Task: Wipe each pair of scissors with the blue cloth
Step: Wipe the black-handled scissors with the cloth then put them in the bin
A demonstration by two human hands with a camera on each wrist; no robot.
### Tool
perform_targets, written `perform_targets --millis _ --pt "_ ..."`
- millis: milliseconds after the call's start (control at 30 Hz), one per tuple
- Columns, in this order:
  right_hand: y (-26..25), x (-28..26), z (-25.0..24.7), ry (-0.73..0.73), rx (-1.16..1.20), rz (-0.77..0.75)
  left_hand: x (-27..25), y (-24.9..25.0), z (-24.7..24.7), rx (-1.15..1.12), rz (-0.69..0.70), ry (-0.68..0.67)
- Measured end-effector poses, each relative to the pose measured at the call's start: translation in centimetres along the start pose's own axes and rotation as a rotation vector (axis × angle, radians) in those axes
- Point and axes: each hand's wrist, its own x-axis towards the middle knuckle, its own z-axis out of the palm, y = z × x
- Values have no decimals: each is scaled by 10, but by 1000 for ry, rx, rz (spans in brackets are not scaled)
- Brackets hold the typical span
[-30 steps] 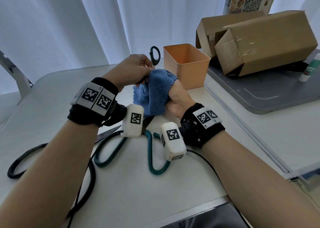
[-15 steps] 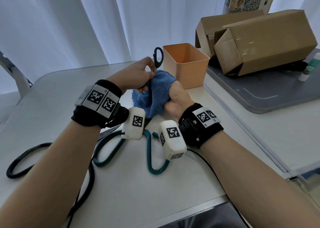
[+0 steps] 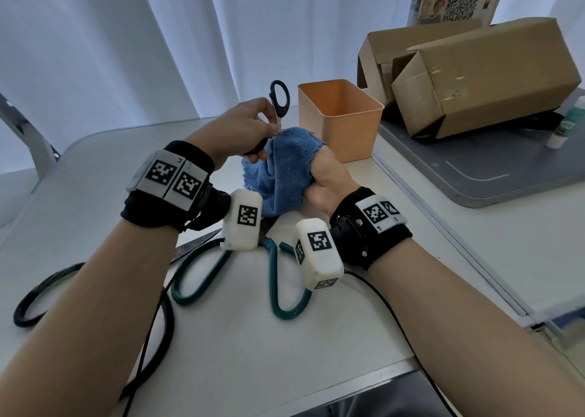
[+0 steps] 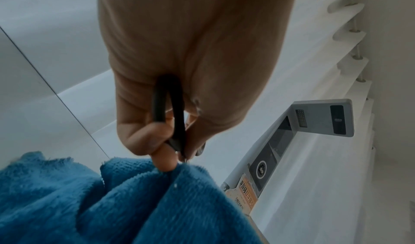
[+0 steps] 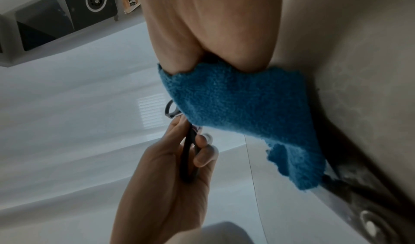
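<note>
My left hand [image 3: 250, 128] grips the handles of small black scissors [image 3: 279, 98], one handle loop sticking up above the fingers. In the left wrist view the fingers [image 4: 161, 141] pinch the black handle [image 4: 170, 113]. The blades are hidden inside the blue cloth [image 3: 281, 166], which my right hand [image 3: 323, 179] bunches around them. The right wrist view shows the blue cloth [image 5: 242, 123] under my palm and the left hand [image 5: 179, 159] on the black handle. Teal-handled scissors [image 3: 278, 293] and black-handled scissors [image 3: 41, 293] lie on the white table [image 3: 253, 353] below my wrists.
An orange bin [image 3: 340, 119] stands just right of the cloth. Cardboard boxes [image 3: 474, 74] sit on a grey board [image 3: 474, 176] at the right, with a small white bottle [image 3: 566, 128]. A black cable [image 3: 148, 347] runs across the table. White curtains hang behind.
My left hand has drawn the black scissors upward and slightly right, out of the cloth; more of the handle loop shows. The right hand keeps holding the cloth.
</note>
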Motion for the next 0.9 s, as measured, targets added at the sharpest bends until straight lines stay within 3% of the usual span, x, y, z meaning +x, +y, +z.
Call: perform_targets --millis 167,467,667,900 --pt "0 1 -4 8 -24 -20 -2 0 -3 40 15 32" --pt "-2 -3 -3 -52 -61 -43 -8 1 -4 80 54 -26" --pt "-3 -4 -1 16 -109 -37 -5 -5 -11 100 61 76" --pt "-11 -11 -1 -76 -74 53 -1 -11 -14 120 44 136"
